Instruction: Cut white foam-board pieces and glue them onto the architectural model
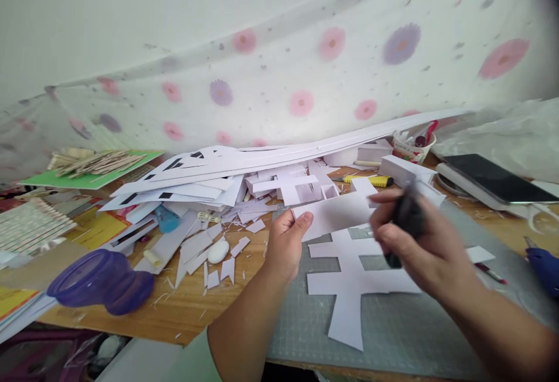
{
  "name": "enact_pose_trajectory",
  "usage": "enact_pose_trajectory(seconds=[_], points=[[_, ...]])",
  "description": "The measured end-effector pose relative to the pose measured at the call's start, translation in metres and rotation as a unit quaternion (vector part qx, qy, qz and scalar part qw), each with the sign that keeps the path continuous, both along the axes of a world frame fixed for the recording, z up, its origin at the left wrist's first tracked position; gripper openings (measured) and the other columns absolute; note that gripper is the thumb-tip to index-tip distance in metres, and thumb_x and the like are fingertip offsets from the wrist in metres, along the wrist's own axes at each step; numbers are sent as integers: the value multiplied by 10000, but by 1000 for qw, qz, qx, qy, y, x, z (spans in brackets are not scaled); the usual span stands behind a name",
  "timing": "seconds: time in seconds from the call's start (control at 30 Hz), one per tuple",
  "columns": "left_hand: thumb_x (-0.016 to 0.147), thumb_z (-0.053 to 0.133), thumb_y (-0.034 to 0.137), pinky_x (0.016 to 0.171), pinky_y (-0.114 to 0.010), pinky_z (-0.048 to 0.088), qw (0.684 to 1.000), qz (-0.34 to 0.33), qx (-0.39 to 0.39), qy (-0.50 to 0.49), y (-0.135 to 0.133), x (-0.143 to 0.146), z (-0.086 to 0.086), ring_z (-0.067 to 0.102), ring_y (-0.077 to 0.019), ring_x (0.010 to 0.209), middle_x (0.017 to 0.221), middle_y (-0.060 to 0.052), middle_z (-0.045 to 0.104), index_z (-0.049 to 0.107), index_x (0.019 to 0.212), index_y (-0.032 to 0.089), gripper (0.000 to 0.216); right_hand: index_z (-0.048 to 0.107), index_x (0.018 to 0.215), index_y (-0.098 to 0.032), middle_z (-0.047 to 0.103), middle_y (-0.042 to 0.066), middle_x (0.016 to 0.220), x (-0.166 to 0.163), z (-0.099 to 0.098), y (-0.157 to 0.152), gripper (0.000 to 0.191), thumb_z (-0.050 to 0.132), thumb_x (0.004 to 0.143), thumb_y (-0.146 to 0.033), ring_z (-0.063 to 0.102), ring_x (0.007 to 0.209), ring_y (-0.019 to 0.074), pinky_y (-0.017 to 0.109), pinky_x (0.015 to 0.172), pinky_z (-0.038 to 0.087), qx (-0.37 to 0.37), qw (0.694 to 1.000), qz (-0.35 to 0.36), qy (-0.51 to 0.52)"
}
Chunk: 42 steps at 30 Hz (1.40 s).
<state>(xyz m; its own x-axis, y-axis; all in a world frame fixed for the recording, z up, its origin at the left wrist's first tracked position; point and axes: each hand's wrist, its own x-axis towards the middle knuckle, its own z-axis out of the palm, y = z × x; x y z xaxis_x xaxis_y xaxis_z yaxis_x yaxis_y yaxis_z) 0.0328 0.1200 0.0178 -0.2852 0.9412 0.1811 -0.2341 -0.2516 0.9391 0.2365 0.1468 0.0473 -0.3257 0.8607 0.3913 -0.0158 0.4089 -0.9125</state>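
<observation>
My left hand (288, 239) pinches the left end of a small white board piece (334, 218) between thumb and fingers, holding it above the cutting mat (305, 335). My right hand (413, 242) is closed around a black-handled tool (408, 216), smeared by motion, so its exact kind is unclear. The fingertips of that hand come close to the right end of the board piece; I cannot tell whether they touch. Beneath both hands, a white cut-out with several side arms (351, 283) lies flat on the mat, partly hidden by my right hand.
White scraps (213, 248) litter the wooden table to the left, near a purple jar (102, 280) on its side. Behind are large white sheets (196, 172), a yellow cutter (369, 181) and a cup of tools (413, 148). A phone (502, 177) and blue glue gun (544, 265) are at right.
</observation>
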Motion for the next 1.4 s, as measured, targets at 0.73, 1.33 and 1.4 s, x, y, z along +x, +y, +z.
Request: enact_pose_trajectory(seconds=[0.73,1.33,1.4], points=[[840,632,400,718,-242,447,987,90,37,132,-7,0,-5,547,-135,725,759,13,640,684,856,184,223,531,979,-162,513,-44,619,-40,-15,-14,438,382,942,-572,419,416,57,195,424,302,-223,938,265,-28],[814,662,428,697,-255,458,988,97,44,114,-6,-1,-6,563,-141,723,762,-6,661,710,880,168,272,531,978,-148,512,-39,619,-37,-17,-15,437,388,944,-560,418,414,57,199,417,304,-218,940,262,-24],[814,663,425,693,-252,456,987,98,46,116,-6,-1,-6,559,-137,714,757,-3,658,710,875,169,267,532,976,-149,510,-41,616,-37,-17,-15,433,391,944,-557,416,413,58,199,416,303,-219,940,262,-25]])
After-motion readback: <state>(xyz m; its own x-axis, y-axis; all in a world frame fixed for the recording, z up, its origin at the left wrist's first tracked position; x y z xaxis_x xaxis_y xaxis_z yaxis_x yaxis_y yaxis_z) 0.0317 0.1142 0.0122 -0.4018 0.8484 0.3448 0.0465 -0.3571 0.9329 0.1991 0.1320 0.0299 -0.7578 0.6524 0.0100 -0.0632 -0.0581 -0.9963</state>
